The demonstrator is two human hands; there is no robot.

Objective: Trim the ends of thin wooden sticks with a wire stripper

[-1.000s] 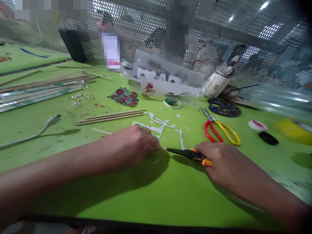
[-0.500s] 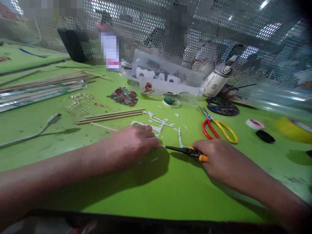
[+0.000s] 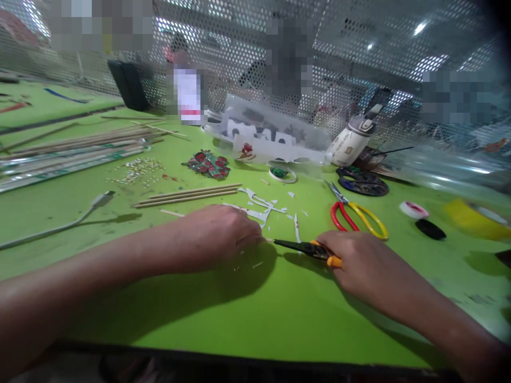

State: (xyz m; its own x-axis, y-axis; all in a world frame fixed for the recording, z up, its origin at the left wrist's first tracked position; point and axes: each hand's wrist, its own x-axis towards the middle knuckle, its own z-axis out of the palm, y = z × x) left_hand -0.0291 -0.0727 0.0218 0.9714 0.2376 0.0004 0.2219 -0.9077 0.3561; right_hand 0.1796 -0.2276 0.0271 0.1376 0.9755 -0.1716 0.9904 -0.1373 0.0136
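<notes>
My left hand (image 3: 227,231) is closed round a thin wooden stick (image 3: 268,240), whose pale end pokes out past the fingertips. In my right hand (image 3: 347,250) is a pair of pliers (image 3: 297,246) with orange handles and long dark jaws. Their tips meet the stick's end, close to my left fingers. Further left, a pale stick piece (image 3: 171,213) emerges from behind my left hand; I cannot tell whether it is the same stick. White paper scraps (image 3: 263,205) lie just beyond my hands, and small slivers (image 3: 257,265) lie below the left one.
Three wooden sticks (image 3: 191,195) lie behind my left hand. Red-and-yellow scissors (image 3: 357,213) rest beyond my right hand, with yellow tape (image 3: 477,218) further right. At the back stand a white bottle (image 3: 351,141) and a translucent tray (image 3: 275,135). A cable (image 3: 80,221) lies left.
The view has shifted slightly, so the background sits lower. My left fingers are curled tighter around the stick. The pliers stay at its end, almost unmoved.
</notes>
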